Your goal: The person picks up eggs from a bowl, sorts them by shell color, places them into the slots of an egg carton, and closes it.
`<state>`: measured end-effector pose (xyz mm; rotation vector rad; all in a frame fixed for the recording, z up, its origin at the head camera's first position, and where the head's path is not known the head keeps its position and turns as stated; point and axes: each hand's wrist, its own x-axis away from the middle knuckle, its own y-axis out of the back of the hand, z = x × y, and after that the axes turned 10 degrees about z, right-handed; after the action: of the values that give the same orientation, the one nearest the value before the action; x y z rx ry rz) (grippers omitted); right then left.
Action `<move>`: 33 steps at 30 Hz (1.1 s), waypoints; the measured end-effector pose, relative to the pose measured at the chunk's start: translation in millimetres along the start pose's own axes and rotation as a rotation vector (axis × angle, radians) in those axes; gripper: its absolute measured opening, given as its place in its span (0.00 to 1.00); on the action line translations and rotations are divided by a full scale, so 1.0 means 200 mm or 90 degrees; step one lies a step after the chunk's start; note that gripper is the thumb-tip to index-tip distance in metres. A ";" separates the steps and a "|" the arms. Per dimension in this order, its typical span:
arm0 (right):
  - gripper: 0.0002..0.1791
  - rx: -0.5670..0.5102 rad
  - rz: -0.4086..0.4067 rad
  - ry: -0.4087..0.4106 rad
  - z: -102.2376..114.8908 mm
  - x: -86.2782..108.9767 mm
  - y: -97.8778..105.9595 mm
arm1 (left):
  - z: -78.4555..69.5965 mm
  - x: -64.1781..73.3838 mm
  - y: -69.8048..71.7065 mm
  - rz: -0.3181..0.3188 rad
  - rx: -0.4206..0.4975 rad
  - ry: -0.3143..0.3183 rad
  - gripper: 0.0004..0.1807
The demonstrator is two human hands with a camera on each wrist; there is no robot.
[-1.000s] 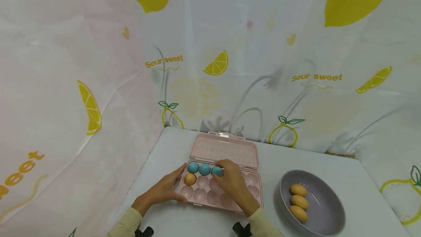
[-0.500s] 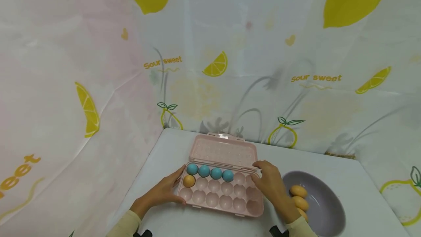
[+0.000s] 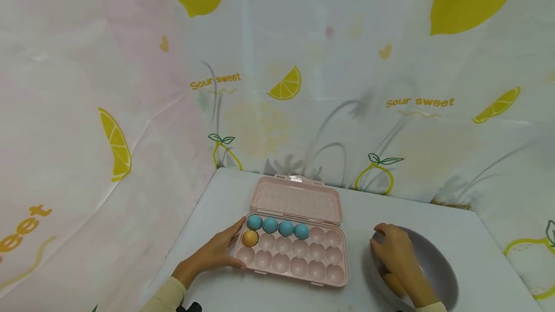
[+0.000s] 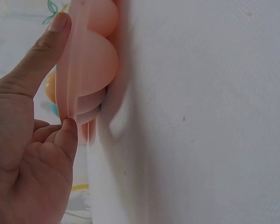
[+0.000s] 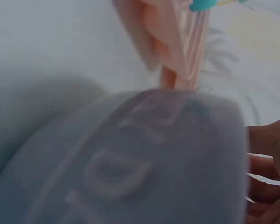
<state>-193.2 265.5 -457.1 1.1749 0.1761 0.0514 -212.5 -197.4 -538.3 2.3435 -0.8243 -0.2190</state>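
My left hand (image 3: 217, 250) holds the left end of a pink egg carton (image 3: 299, 284). In the left wrist view, the thumb (image 4: 47, 41) lies along the carton's rim and a fingertip touches it lower down. Several blue eggs (image 3: 286, 228) sit in the back row from the left, and one brown egg (image 3: 250, 238) in the middle row's left cup. My right hand (image 3: 396, 254) is over the left side of a grey bowl (image 3: 444, 268), covering part of the brown eggs (image 3: 393, 283) inside. In the right wrist view, the bowl wall hides its fingertips.
The carton's lid (image 3: 297, 199) lies opened back toward the wall. A white table (image 3: 260, 297) carries carton and bowl. Lemon-printed sheeting (image 3: 329, 124) rises behind the table and along its left side.
My right hand has left a blue egg in the back row's fourth cup and moved right, past the carton, to the bowl. My left hand has stayed at the carton.
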 end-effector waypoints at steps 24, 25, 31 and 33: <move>0.08 -0.029 0.130 -0.130 -0.27 0.08 0.01 | -0.01 0.00 0.00 -0.008 -0.017 0.015 0.70; 0.08 -0.035 0.145 -0.143 -0.28 0.08 0.01 | -0.01 0.01 0.00 -0.009 -0.015 0.015 0.70; 0.13 -0.058 0.206 -0.194 -0.30 0.11 -0.05 | -0.01 0.00 0.00 0.002 -0.003 0.011 0.69; 0.13 -0.059 0.198 -0.185 -0.31 0.12 -0.06 | -0.01 0.00 0.00 0.003 -0.002 0.012 0.69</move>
<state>-181.0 320.2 -493.4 1.0955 -0.2637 0.1599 -211.6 -196.8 -535.9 2.3364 -0.8207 -0.1964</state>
